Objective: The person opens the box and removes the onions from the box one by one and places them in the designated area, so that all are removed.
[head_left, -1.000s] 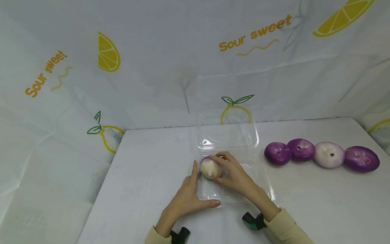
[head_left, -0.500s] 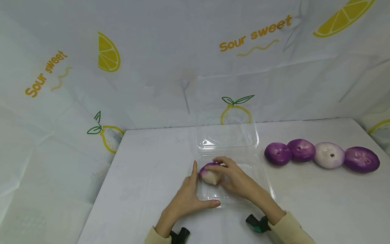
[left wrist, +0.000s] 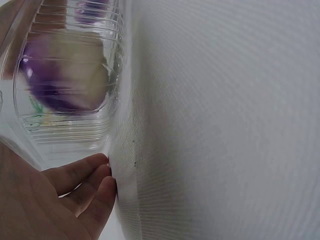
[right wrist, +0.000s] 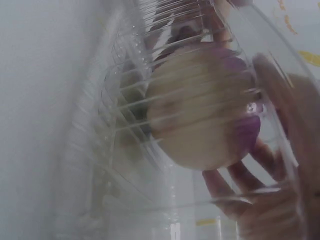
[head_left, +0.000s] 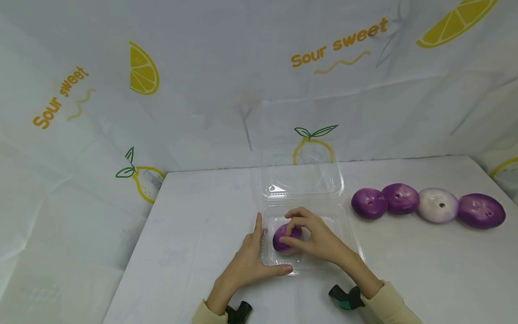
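Note:
A round purple-and-white turnip [head_left: 278,242] sits inside the base of a clear plastic clamshell box [head_left: 337,225], purple side up in the head view. My right hand [head_left: 319,238] holds it from above with thumb and fingers. Through the ribbed wall, the right wrist view shows the turnip's pale underside [right wrist: 192,112] blurred and fingers around it. My left hand [head_left: 250,265] spreads round the box's near left corner, fingers straight along the side and thumb at the front edge. Fingertips of the left hand [left wrist: 30,200] rest low by the box in the left wrist view.
The box's clear lid [head_left: 303,180] stands hinged back behind the base. Several more turnips line up at the right: two purple ones [head_left: 369,204], a mostly white one [head_left: 438,205] and a dark purple one [head_left: 481,211]. A printed cloth backdrop [head_left: 226,81] hangs behind the white table [head_left: 194,216].
My right hand has turned the turnip from white side showing to purple side showing, and moved it slightly nearer within the box. My left hand stays in place.

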Demonstrator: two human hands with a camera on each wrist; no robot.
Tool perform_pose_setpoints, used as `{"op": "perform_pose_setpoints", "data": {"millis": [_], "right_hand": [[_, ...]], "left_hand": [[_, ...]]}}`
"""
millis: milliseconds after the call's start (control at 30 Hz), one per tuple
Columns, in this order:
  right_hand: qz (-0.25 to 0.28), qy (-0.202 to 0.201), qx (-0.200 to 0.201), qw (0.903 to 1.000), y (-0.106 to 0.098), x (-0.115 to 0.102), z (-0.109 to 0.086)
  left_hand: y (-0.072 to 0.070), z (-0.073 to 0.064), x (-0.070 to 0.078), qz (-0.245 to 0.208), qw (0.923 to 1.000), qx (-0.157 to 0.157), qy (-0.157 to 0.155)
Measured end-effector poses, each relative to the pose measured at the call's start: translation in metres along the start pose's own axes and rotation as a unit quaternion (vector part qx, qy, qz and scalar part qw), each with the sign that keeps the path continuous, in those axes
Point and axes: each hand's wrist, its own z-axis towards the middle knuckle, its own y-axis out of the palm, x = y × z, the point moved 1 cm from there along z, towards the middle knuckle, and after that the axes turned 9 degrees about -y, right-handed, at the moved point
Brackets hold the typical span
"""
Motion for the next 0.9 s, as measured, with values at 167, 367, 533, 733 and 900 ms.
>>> {"op": "perform_pose_setpoints", "data": {"millis": [167, 367, 533, 733, 900], "right_hand": [[0.022, 0.013, -0.012, 0.9996, -0.0025, 0.0006, -0.0009], [0.001, 0.043, -0.092, 0.9948, -0.0043, 0.0028, -0.0054], [0.001, 0.032, -0.104, 0.9940, -0.0033, 0.0033, -0.0059], [0.002, 0.029, -0.102, 0.9944, -0.0026, 0.0008, -0.0053], [-0.002, 0.023, -0.100, 0.9947, -0.0032, -0.0020, -0.0046]], "left_hand": [[0.0001, 0.0005, 0.0000, 0.000, 1.0000, 0.005, 0.002], [0.0006, 0.0013, -0.0003, 0.002, 1.0000, 0.007, 0.005], [0.0004, 0.0011, 0.0002, -0.003, 1.0000, 0.007, 0.005], [-0.0001, 0.0004, 0.0013, -0.005, 1.0000, 0.005, 0.000], [-0.0005, -0.0004, 0.0017, -0.006, 1.0000, 0.005, 0.001]]}}
